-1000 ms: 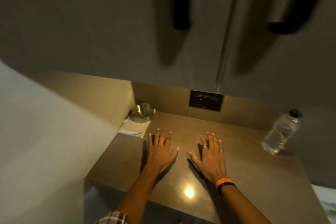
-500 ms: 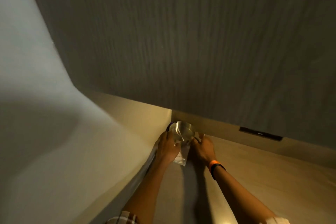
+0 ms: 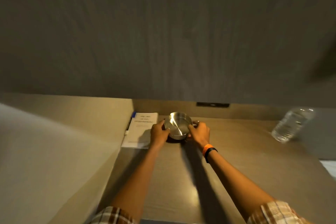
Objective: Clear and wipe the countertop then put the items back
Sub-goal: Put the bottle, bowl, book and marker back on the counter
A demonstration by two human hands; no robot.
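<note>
A shiny steel bowl (image 3: 179,125) sits at the back of the brown countertop (image 3: 236,152), just right of a white book (image 3: 141,129). My left hand (image 3: 159,132) grips the bowl's left side and my right hand (image 3: 199,132) grips its right side. A blue-capped pen (image 3: 130,122) lies along the book's left edge against the side wall. The right wrist wears an orange and a black band.
A clear plastic water bottle (image 3: 291,124) stands at the back right of the counter. A dark wall socket (image 3: 212,104) sits in the backsplash. Grey cabinet doors (image 3: 163,32) hang low overhead. A pale wall (image 3: 45,151) closes the left side.
Both hands left the flat counter, reached to the back left corner and took the steel bowl. The bowl has come off the book to its right; the book's cover now shows.
</note>
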